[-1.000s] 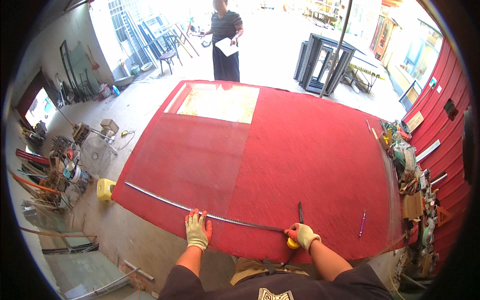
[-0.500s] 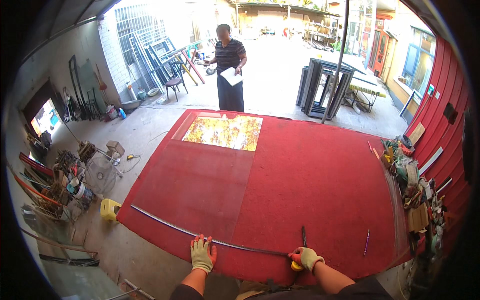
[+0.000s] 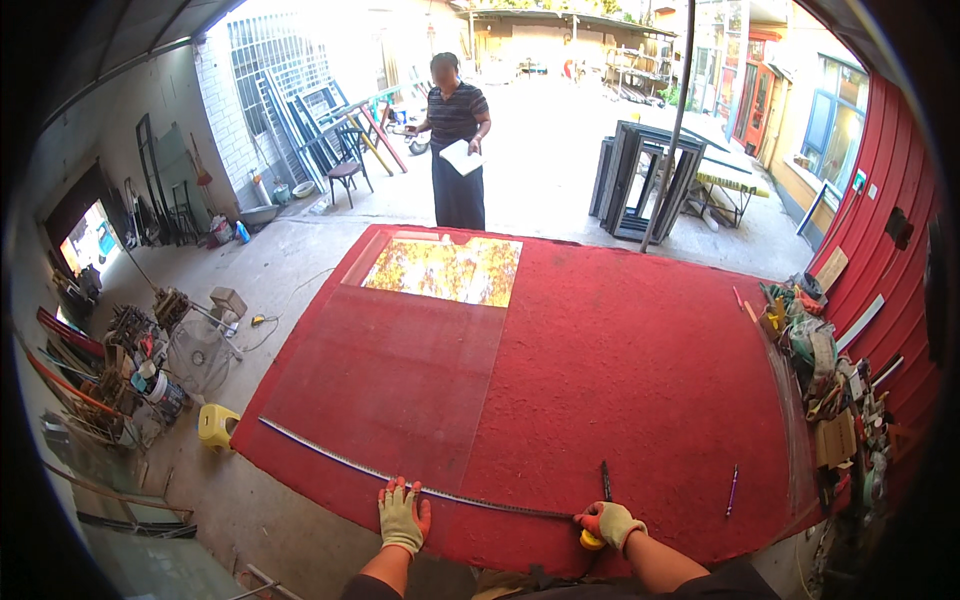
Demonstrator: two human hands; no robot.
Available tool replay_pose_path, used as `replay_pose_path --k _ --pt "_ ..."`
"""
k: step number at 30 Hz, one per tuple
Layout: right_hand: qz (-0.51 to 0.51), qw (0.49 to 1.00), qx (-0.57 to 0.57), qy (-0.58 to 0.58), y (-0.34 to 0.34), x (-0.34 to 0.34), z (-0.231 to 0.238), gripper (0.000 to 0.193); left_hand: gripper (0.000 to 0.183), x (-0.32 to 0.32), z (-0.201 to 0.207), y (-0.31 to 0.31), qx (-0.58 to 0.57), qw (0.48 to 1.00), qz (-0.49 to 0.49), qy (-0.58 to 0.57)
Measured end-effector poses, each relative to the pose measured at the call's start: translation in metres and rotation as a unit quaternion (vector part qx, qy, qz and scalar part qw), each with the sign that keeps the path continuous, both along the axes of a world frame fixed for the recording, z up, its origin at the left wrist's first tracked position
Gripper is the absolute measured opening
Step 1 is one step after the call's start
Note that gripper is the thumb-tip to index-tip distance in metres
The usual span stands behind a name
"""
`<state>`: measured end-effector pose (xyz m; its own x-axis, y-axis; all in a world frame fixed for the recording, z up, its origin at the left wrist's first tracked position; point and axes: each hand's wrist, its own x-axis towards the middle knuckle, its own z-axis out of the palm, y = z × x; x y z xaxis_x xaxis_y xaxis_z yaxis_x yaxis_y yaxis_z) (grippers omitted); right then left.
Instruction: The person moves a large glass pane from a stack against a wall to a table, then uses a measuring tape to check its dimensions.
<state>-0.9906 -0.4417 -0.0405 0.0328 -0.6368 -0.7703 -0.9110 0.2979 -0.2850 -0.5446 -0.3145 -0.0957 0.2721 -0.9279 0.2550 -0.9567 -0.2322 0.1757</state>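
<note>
On the red-covered table [image 3: 620,350], a clear glass sheet [image 3: 390,350] lies on the left, its far part reflecting bright foliage. A long, thin ruler [image 3: 330,454] runs across the near part of the sheet. My left hand [image 3: 402,520], in a pale glove with red fingertips, presses on the ruler with fingers spread. At the ruler's right end, my gloved right hand [image 3: 608,522] is closed, its fingertips pinching there. Beneath that hand shows a yellow object [image 3: 591,541], mostly hidden. A slim black tool [image 3: 606,480] lies just beyond it.
A purple pen [image 3: 732,490] lies to the right. Tools and bags [image 3: 815,350] crowd the right edge. Across the table stands a person [image 3: 458,140] holding white paper. Dark frames [image 3: 648,185] stand behind a pole. A yellow stool [image 3: 217,426] and a fan [image 3: 200,352] are left.
The view has shifted slightly, with the table lower in it. Both hands stay at the same places on the ruler. The person across the table looks nearly unchanged.
</note>
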Motion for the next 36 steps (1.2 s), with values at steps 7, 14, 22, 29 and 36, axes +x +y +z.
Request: replay_pose_path --k 7,14,22,29,36 --pt "-0.007 0.999 -0.035 -0.016 0.006 0.000 0.008 0.051 0.050 -0.002 0.007 -0.002 0.006 1.000 -0.006 0.012" --pt "-0.005 0.997 -0.072 -0.008 0.007 0.005 0.017 0.052 0.051 -0.004 0.016 -0.001 0.025 1.000 -0.005 0.019" --pt "-0.004 0.993 -0.112 -0.024 0.008 -0.003 -0.010 0.040 0.049 -0.009 0.022 -0.010 0.028 0.999 -0.007 0.045" --pt "-0.033 0.996 -0.076 -0.038 0.005 0.003 0.004 0.036 0.053 -0.004 0.010 -0.008 0.028 0.999 -0.005 0.015" --pt "-0.085 0.992 -0.070 -0.061 0.007 0.009 0.010 0.031 0.054 -0.003 0.012 -0.010 0.020 1.000 -0.010 0.018"
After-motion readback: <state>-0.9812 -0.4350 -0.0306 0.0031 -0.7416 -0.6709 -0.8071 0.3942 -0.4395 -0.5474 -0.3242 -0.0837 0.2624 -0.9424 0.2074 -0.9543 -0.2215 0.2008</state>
